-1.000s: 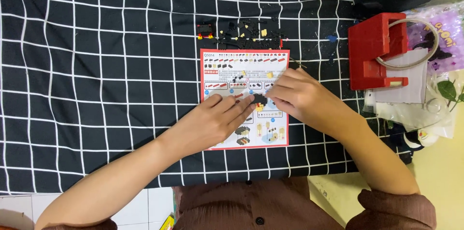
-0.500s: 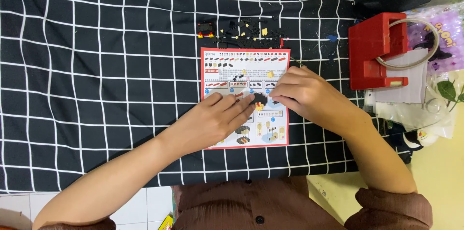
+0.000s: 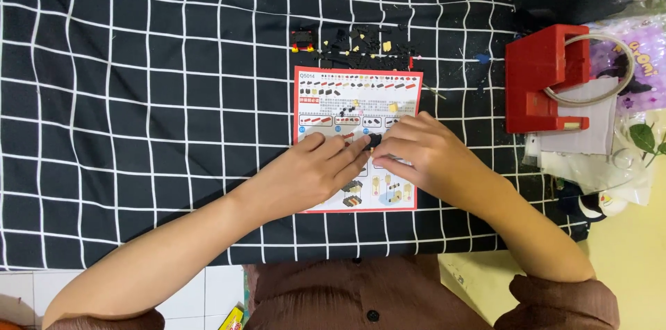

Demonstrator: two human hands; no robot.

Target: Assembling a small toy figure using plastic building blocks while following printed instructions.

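Since a second ago the small black brick piece [image 3: 374, 140] has stayed pinched between both hands, which have barely shifted over the instruction sheet [image 3: 357, 94]. The left hand [image 3: 312, 174] lies flat on the sheet's lower half, fingers narrowed to grip the piece from the left. The right hand [image 3: 420, 156] curls in from the sheet's right edge, fingertips holding the same piece. Just above the sheet's top edge lies a scatter of loose tiny bricks [image 3: 361, 45] on the black checked cloth [image 3: 139, 94] covering the surface. Well right of the sheet stands a red box [image 3: 538, 80].
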